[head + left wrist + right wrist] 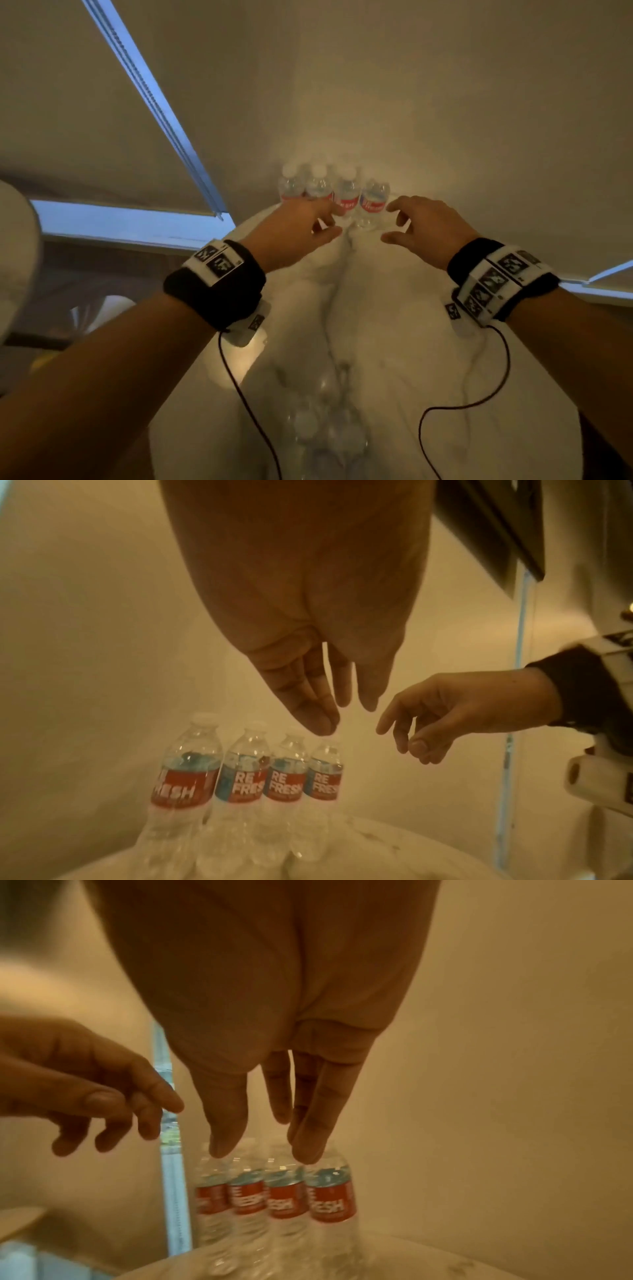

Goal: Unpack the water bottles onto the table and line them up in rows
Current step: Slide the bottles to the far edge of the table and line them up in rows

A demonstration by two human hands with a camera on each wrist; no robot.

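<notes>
Several clear water bottles with red and blue labels stand upright in a tight row at the far end of the white marble table. The row shows too in the left wrist view and the right wrist view. My left hand hovers just in front of the row's middle, fingers loosely spread, holding nothing. My right hand hangs by the rightmost bottle, also empty. Close to me lies a blurred cluster of more clear bottles.
A plain wall rises straight behind the row. A window frame with a blind runs along the left, beyond the table's rounded left edge. Dark cables trail from both wristbands over the tabletop. A pale rounded object sits at the far left.
</notes>
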